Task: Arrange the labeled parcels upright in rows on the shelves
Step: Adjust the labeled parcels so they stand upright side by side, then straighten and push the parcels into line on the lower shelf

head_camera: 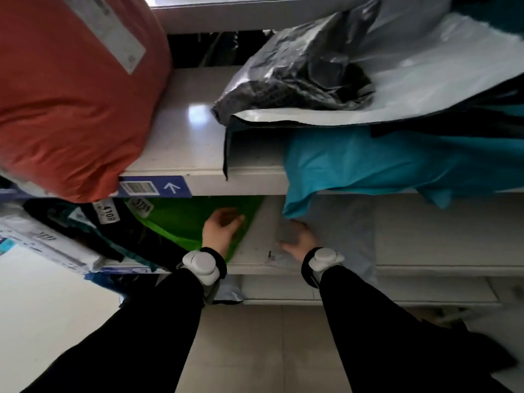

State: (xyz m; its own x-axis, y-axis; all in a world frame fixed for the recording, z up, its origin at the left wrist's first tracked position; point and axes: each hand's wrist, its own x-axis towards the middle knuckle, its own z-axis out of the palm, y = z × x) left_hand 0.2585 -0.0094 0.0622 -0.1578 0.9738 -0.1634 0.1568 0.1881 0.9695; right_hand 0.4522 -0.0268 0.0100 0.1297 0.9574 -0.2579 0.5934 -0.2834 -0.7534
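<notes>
**A:** How would you stand that flat one up?

**B:** Mind the overhang first. The orange parcel [71, 109] at 10 o'clock and the teal parcel [382, 163] at 3 both spill over the shelf edge above. The teal one droops to just above the right grip [297, 239]. The grey parcel [348, 231] lies flat on the lower shelf [439, 236] at 4 o'clock, and that grip has a fold of its near-left corner pinched. I'd tip it up on its long edge, then slide it toward 9 o'clock against the green parcel [181, 222]. The left grip [222, 229] is loose and holding nothing, so it can steady the green one and stop the row slumping.

**A:** Anything you can't make out?

**B:** Plenty. The grey one's label isn't showing, so no idea which face should point out. Teal covers its far corner. Can't tell if the left fingers actually touch the green. The 4108 label [109, 214] at 8 o'clock reads fine, but the one beside it is blurry.
</notes>
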